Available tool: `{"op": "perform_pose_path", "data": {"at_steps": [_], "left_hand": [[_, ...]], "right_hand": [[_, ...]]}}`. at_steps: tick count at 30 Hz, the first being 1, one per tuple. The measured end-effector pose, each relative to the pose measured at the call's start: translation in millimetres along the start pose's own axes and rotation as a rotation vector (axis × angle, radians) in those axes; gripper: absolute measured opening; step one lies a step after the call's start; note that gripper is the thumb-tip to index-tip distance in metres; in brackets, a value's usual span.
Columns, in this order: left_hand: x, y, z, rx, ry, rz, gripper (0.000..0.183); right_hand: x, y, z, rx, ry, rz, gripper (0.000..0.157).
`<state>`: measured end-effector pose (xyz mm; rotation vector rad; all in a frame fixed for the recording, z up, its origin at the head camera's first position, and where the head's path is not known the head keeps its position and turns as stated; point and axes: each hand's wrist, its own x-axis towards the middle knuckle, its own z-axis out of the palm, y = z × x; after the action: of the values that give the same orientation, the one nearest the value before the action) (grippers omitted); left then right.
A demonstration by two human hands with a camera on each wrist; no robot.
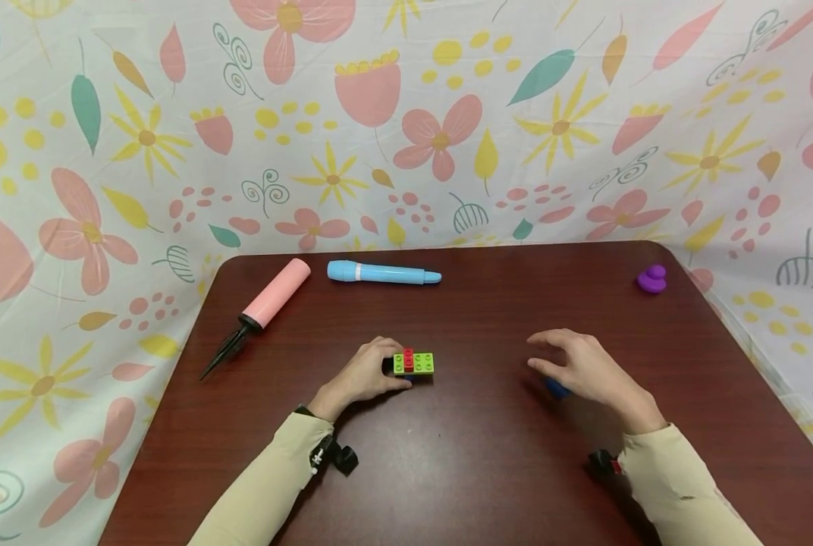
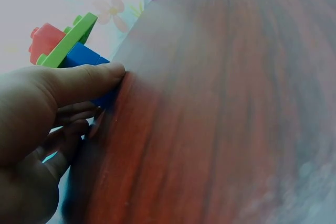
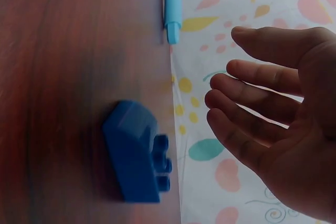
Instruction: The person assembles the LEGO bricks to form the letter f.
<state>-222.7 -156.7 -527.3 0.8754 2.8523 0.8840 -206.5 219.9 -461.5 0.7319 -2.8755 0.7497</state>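
Toy building bricks stand stacked on the table: blue at the bottom [image 2: 83,56], a flat green plate [image 1: 423,364] across it, and a small red brick [image 1: 409,359] on top. My left hand [image 1: 368,371] grips the blue part from the left, its thumb along the near side in the left wrist view. Partly under my right hand [image 1: 587,371] in the head view lies a separate blue brick [image 3: 134,153] with a sloped face and studs. The fingers of that hand are spread, hold nothing and stay apart from the brick.
A pink hand pump [image 1: 277,294] with a black nozzle lies at the table's back left. Next to it is a light blue marker-shaped tube [image 1: 384,273]. A small purple toy [image 1: 652,279] sits at the back right. Flowered cloth [image 1: 441,144] hangs behind the brown table [image 1: 434,470].
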Motion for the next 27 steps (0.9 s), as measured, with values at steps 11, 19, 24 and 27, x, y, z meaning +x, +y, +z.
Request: {"op": "perform_pose_path", "data": {"at_steps": [11,19,24,27], "left_hand": [[-0.9,0.8,1.6,-0.001,-0.01,-0.021,0.051],[-1.0,0.7,1.2,-0.01,-0.005,-0.019,0.05],[-0.4,-0.4,0.7,0.004,-0.01,-0.026,0.051],[-0.6,-0.7,0.7,0.005,-0.015,-0.03,0.051]], "right_hand": [[-13,16,-3.6,-0.036,-0.042,-0.022,0.032],[-21,22,-4.1,-0.054,-0.065,-0.019,0.035],[-25,25,-5.9,-0.065,-0.119,-0.031,0.037],[-27,27,-5.6,-0.067,-0.145,-0.037,0.038]]}}
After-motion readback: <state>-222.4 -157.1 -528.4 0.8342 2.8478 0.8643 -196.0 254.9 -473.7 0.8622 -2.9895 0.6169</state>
